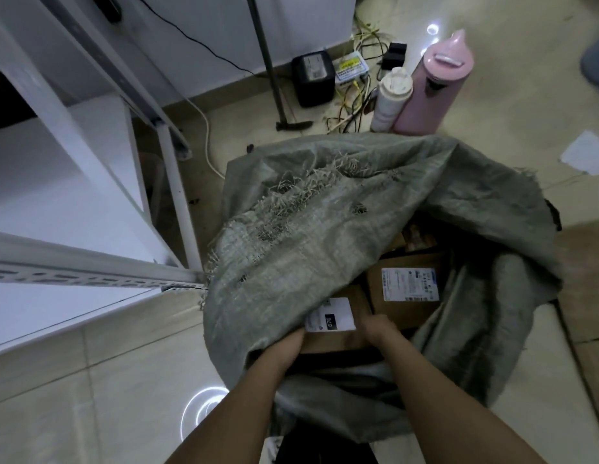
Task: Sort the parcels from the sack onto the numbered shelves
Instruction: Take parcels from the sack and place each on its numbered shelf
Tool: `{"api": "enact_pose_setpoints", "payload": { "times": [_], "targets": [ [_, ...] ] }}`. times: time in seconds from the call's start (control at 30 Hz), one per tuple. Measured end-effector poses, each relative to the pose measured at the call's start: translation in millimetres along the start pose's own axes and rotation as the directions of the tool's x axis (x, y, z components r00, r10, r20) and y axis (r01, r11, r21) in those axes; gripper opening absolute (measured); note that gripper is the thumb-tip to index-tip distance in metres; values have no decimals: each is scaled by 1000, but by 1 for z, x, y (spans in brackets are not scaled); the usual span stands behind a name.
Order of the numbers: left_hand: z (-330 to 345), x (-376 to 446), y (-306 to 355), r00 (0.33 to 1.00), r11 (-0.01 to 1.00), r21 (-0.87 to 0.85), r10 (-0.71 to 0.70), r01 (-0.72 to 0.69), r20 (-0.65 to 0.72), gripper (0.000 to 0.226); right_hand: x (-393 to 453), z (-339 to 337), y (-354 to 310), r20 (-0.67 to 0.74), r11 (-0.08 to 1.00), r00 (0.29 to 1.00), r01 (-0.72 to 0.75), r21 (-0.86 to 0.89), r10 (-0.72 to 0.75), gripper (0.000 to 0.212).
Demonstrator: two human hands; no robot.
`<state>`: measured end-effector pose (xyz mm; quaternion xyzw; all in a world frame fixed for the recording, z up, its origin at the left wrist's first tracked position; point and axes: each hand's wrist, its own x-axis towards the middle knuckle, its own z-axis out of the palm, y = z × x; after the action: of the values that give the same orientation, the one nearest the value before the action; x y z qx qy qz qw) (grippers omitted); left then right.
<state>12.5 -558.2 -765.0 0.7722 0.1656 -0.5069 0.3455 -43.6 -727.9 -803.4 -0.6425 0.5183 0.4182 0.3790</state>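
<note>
Here both forearms reach down into the mouth of a frayed grey-green woven sack (325,229) that stands slumped on the pale tiled floor (90,380). Inside it lies a flat brown cardboard parcel with a white label (338,316), and the two hands are on its near end. The left hand (289,346) is at the parcel's left corner, half under the sack's folded rim, its fingers hidden, so I cannot tell how far it is closed. The right hand (378,328) has its fingers curled over the parcel's right edge, gripping it. Just beyond sits a second brown cardboard box with a printed shipping label (408,286), deeper in the sack. To the left stands a white metal shelving rack (74,182). Past the sack, on the floor, a tall pink flask (432,88) stands touching a smaller white bottle (390,102)
</note>
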Motion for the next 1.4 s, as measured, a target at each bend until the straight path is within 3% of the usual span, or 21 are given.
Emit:
{"api": "enact_pose_setpoints", "payload": {
  "times": [0.07, 0.23, 0.33, 0.43, 0.53, 0.63, 0.7, 0.8, 0.83, 0.97, 1.07, 1.13, 1.23, 1.3, 1.4],
  "targets": [
    [-3, -11, 14, 993, 999, 2, 49, -49, -111, 63, -4, -11, -1, -46, 992, 999, 22, 123, -17, 52],
    [-22, -44, 55, 944, 947, -301, 10, -115, -329, 52, -63, -42, -14, -174, 917, 980, 155, 367, -96, 52],
    [-36, -75, 82, 959, 890, -449, -58, -76, -277, 75, -103, -56, -18, -208, 814, 960, 272, 513, -189, 52],
    [-46, -97, 101, 973, 826, -564, -130, 1, -189, 120, -146, -73, -20, -268, 735, 942, 327, 594, -203, 50],
    [-49, -110, 110, 980, 844, -530, -167, 86, -107, 138, -188, -89, -15, -314, 692, 931, 350, 631, -184, 49],
    [-48, -122, 108, 993, 933, -357, -81, 47, -81, 123, -235, -105, -7, -365, 698, 923, 343, 629, -124, 49],
    [-53, -172, 122, 999, 958, -286, -41, 35, -15, 114, -267, -119, 3, -414, 735, 909, 318, 598, -56, 50],
    [-65, -279, 163, 999, 938, -346, -3, 15, 34, 56, -308, -138, 25, -452, 767, 892, 291, 571, -1, 48],
    [-67, -304, 170, 999, 937, -350, 22, -7, 39, 48, -323, -145, 30, -452, 780, 892, 280, 559, 3, 48],
    [-82, -375, 184, 993, 931, -358, 98, -66, 72, 44, -374, -164, 39, -465, 753, 885, 297, 588, 14, 43],
    [-94, -418, 192, 982, 923, -360, 176, -140, 69, 27, -413, -171, 37, -466, 671, 885, 335, 661, 17, 35],
    [-104, -428, 193, 962, 910, -335, 272, -245, 36, 29, -427, -170, 36, -503, 643, 864, 386, 661, -2, 50],
    [-122, -442, 192, 942, 901, -291, 335, -321, -2, 48, -432, -167, 39, -532, 688, 843, 434, 582, -82, 101],
    [-133, -452, 194, 940, 900, -280, 340, -333, -26, 51, -471, -168, 29, -503, 720, 842, 472, 508, -198, 93],
    [-148, -463, 196, 931, 875, -322, 360, -362, -67, 45, -504, -166, 25, -544, 718, 786, 558, 416, -295, 86]
  ]
}}
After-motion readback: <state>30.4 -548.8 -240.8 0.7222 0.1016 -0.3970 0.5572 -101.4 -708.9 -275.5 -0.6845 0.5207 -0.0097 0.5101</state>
